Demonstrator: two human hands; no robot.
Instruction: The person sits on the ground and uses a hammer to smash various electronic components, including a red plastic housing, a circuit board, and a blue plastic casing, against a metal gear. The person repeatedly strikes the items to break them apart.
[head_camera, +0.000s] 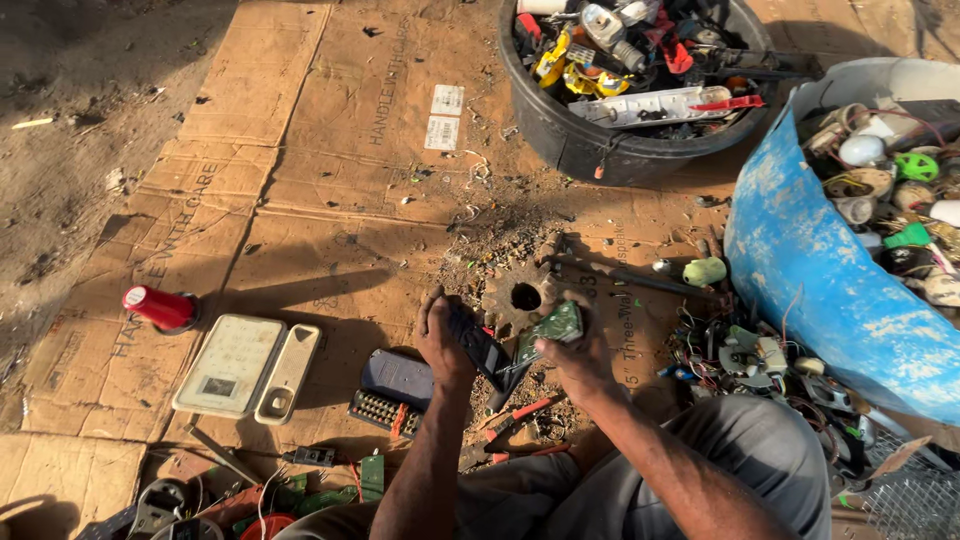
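At the left of the frame a red-capped cylinder (160, 307) is standing beside a white casing (232, 365). At centre my left hand (443, 345) is gripping a dark handset (478, 347); my right hand (578, 358) is pinching a green circuit board (555, 326). At the right a blue tub (810, 260) is sitting.

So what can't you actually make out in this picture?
- Head view: the dark handset in the left hand; the fingers hide its back.
- Green circuit board: its parts are too small; the right hand covers its lower edge.
- Blue drum: cut off by the right edge.
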